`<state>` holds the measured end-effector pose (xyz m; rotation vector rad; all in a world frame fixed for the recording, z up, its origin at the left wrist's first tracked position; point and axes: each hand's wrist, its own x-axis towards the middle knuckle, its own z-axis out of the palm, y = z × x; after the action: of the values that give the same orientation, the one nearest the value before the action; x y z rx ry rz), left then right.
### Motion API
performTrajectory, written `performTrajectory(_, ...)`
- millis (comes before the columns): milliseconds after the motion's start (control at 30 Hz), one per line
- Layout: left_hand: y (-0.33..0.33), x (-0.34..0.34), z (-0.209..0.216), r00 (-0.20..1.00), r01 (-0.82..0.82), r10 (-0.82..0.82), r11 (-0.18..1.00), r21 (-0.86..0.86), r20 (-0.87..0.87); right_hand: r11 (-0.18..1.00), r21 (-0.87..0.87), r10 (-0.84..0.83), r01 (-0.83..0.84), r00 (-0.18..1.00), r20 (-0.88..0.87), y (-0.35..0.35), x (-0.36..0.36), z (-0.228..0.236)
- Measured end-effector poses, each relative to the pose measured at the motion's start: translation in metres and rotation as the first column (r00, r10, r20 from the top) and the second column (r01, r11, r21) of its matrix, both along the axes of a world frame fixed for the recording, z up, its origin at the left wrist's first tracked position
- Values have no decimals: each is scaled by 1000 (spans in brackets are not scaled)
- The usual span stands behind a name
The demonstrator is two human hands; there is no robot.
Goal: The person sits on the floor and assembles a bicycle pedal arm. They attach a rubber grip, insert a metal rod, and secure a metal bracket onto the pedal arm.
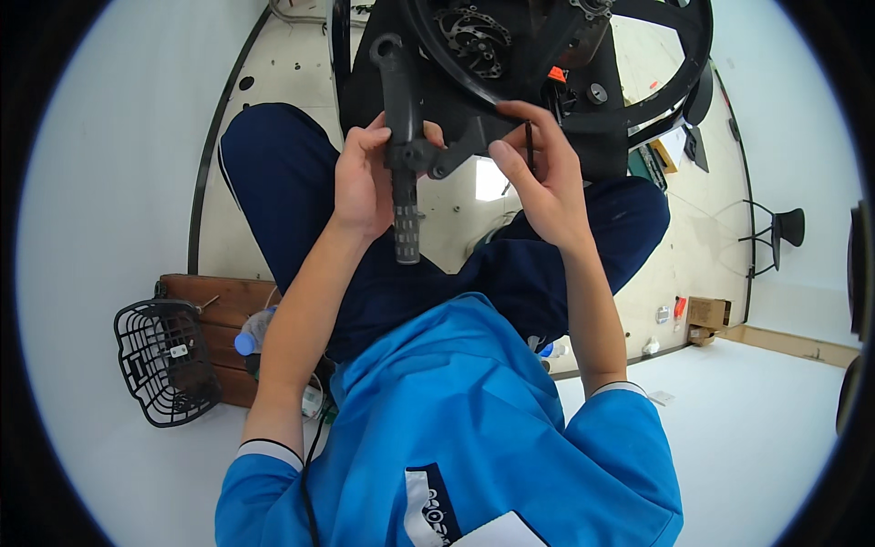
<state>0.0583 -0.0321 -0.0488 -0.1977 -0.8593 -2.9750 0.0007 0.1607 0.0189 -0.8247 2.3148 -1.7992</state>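
Observation:
My left hand is closed around a dark grey bike part, a thick arm with a ring at its far end. A tube with a slotted, grip-like pattern points back toward me. From the part's middle, a jointed bracket reaches right, up to my right hand. In that hand, bent fingers and thumb surround a thin black rod, partly hidden; its kind is unclear. Just beyond my hands lies a black spoked wheel with a metal brake disc.
The wheel rests on a black stand or seat between my knees. On the left are a black basket, a brown wooden bench and a bottle. A black chair and cardboard boxes stand at the right.

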Motion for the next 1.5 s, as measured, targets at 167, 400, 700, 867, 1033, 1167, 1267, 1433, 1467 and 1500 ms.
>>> performTrajectory(167,19,0,7,990,-39,84,933,-359,110,971,199,163,-135,978,-128,-5,10,7)
performTrajectory(400,22,0,1,996,2,22,959,-284,83,971,90,238,-223,943,-234,-13,32,5)
performTrajectory(700,21,1,2,982,135,-150,982,-133,-113,797,-602,376,-54,824,424,6,10,27)
performTrajectory(867,20,4,6,973,157,-187,966,-204,-136,670,-742,522,2,710,473,-9,5,29)
performTrajectory(1033,21,5,5,965,219,-235,966,-138,-114,512,-851,720,-116,598,352,-17,-10,32)
performTrajectory(1167,22,6,-2,945,302,-306,952,-56,-115,622,-749,658,-230,672,340,-30,-12,34)
performTrajectory(1267,23,8,-1,935,338,-341,940,-41,-94,658,-744,635,-117,617,465,-34,-10,39)
performTrajectory(1433,23,7,-4,914,399,-398,917,-5,-78,678,-721,651,-145,575,496,-33,-9,46)
performTrajectory(1467,23,6,-5,911,405,-405,914,-9,-74,667,-730,665,-149,561,493,-32,-9,47)
performTrajectory(1500,23,6,-5,909,412,-412,911,-14,-70,655,-740,679,-152,547,490,-32,-9,49)
